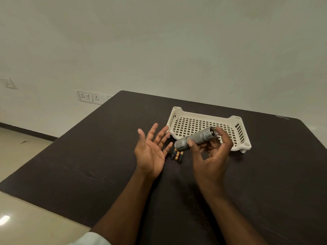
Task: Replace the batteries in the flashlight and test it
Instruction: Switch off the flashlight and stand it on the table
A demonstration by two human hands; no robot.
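A grey metal flashlight (196, 139) is held above the table, its wide head toward the left and its tail end up to the right. My right hand (211, 152) grips its body between thumb and fingers. My left hand (153, 149) is raised beside the flashlight's head, palm up, fingers spread, holding nothing. Three small batteries (177, 155) lie side by side on the dark table (88, 165), under the flashlight's head and between my two hands.
A white perforated plastic tray (203, 123) stands on short legs just behind my right hand, with nothing seen inside. The table's left edge drops to a tiled floor. A white wall with sockets (89, 97) is behind.
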